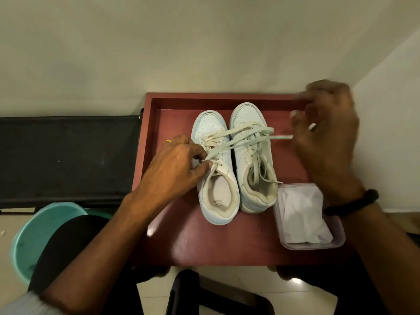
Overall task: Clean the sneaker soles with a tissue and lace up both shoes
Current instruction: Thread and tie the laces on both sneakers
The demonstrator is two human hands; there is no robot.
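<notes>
On the table [227, 242], our left hand [179, 162] pinches a sneaker lace [281, 137]; our blurred right hand [327, 133] grips its far end.

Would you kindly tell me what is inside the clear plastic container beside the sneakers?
Crumpled white tissue fills the container. Whatever lies beneath the tissue, including the container's floor, is covered and cannot be seen.

There are two sneakers [223, 192], each with one lace [281, 136], on one red tray [204, 244], plus one clear box [338, 237] holding one wad of tissue [302, 212]. Two hands show, the left hand [175, 164] and the right hand [327, 133], with one gold ring [167, 141] and one black wristband [354, 202]. There is also one teal bucket [29, 235] and one black bench [68, 155].
</notes>
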